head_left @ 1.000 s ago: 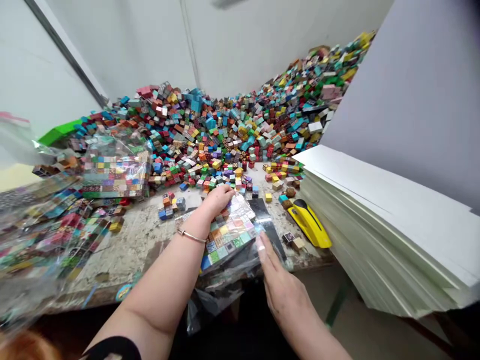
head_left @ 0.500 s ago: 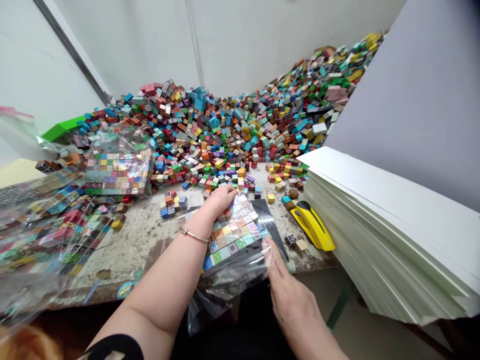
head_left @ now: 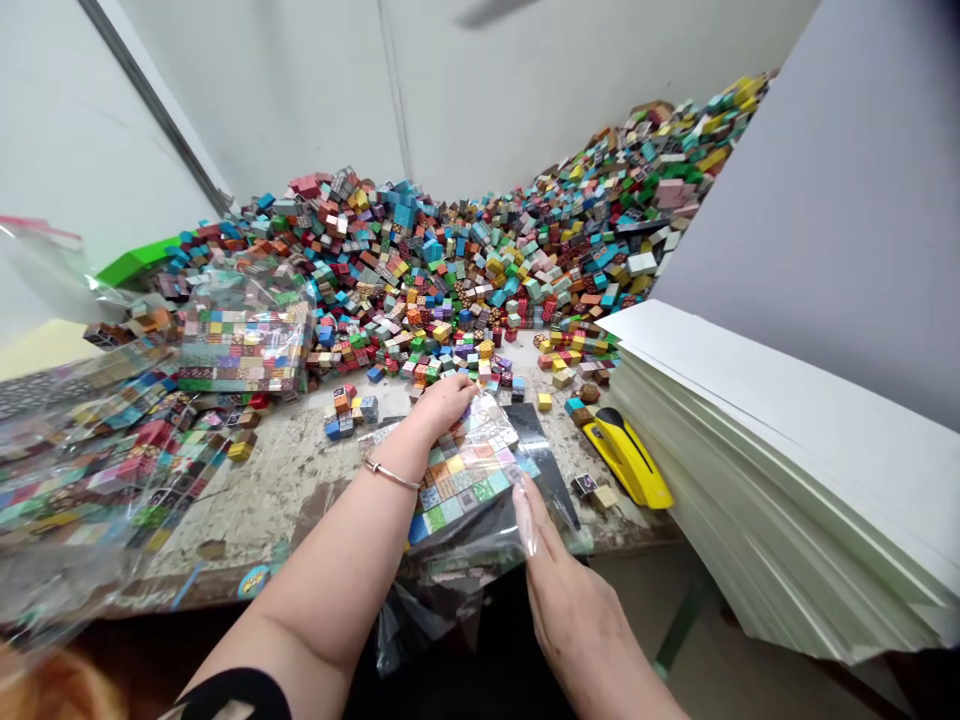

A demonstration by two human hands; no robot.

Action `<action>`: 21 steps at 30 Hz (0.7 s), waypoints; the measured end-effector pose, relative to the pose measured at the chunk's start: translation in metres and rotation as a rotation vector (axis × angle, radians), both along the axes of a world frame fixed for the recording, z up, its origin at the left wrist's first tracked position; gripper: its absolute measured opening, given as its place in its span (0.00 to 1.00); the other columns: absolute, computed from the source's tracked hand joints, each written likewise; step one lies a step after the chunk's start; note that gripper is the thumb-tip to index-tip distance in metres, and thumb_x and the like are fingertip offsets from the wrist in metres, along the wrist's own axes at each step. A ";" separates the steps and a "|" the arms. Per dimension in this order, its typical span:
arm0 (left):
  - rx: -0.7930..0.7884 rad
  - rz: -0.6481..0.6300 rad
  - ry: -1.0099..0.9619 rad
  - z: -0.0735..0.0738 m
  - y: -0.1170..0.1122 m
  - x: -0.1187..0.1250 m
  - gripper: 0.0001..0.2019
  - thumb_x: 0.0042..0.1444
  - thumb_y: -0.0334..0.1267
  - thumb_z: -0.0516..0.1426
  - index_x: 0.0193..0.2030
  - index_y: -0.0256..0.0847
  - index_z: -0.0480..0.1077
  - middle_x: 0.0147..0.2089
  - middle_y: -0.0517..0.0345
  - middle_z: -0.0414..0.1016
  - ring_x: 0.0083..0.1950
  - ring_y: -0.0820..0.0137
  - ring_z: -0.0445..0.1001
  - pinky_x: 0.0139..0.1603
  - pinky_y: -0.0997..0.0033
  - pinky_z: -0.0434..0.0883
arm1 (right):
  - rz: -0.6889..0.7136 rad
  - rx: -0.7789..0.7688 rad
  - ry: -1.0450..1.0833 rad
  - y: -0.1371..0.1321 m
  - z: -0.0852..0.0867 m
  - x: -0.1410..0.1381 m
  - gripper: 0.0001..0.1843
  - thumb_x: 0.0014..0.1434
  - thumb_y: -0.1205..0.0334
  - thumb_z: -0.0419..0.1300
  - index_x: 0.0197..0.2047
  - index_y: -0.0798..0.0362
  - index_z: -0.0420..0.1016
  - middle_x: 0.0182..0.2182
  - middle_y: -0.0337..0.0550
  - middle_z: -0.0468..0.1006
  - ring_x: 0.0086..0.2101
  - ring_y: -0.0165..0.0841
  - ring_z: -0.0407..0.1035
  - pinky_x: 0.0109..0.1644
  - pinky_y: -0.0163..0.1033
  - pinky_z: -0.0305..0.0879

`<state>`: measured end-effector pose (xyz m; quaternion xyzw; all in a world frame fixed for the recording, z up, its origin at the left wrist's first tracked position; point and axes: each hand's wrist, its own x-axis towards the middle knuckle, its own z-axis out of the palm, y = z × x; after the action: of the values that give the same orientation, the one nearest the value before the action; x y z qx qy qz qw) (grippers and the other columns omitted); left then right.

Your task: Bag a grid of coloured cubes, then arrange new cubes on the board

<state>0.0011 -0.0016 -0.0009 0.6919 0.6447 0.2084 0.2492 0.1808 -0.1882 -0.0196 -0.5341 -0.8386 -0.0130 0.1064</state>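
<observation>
Right hand (head_left: 568, 592) against glossy film (head_left: 469, 556)

Rightward obstacle: paper stack (head_left: 757, 480)

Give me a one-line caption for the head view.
Left hand and right hand at a block set in clear film, before heaped blocks.

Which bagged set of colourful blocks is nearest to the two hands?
The bagged set under the left hand, with the right hand by its right side; the other bagged sets lie farther left, away from both hands.
</observation>
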 end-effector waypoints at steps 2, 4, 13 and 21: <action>-0.002 0.004 0.007 -0.001 0.001 0.000 0.10 0.55 0.41 0.49 0.31 0.41 0.68 0.29 0.60 0.69 0.31 0.70 0.66 0.30 0.74 0.61 | -0.035 -0.060 -0.003 0.006 0.001 -0.005 0.45 0.46 0.82 0.42 0.66 0.57 0.27 0.62 0.51 0.44 0.20 0.27 0.70 0.18 0.32 0.69; -0.004 0.005 0.014 -0.002 0.002 0.000 0.10 0.55 0.42 0.49 0.31 0.41 0.68 0.29 0.60 0.69 0.30 0.70 0.66 0.30 0.74 0.61 | -0.075 -0.104 0.023 0.013 0.003 -0.009 0.43 0.48 0.82 0.42 0.66 0.57 0.31 0.62 0.52 0.43 0.22 0.28 0.72 0.23 0.32 0.71; -0.018 0.024 0.024 0.000 -0.001 0.000 0.10 0.55 0.43 0.49 0.33 0.43 0.69 0.29 0.60 0.69 0.30 0.70 0.66 0.30 0.74 0.60 | -0.120 -0.132 0.105 0.019 0.004 -0.009 0.41 0.52 0.79 0.44 0.66 0.55 0.29 0.60 0.54 0.53 0.32 0.36 0.75 0.31 0.37 0.73; -0.017 0.028 0.017 -0.001 -0.001 0.000 0.10 0.55 0.44 0.49 0.32 0.43 0.68 0.31 0.59 0.70 0.33 0.68 0.67 0.32 0.74 0.61 | -0.097 -0.128 0.056 0.010 0.003 -0.003 0.45 0.50 0.81 0.44 0.65 0.51 0.24 0.62 0.51 0.48 0.27 0.33 0.74 0.24 0.35 0.71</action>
<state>0.0008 -0.0025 -0.0016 0.6823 0.6583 0.2005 0.2468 0.1776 -0.1784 -0.0170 -0.5801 -0.8075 0.0501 0.0946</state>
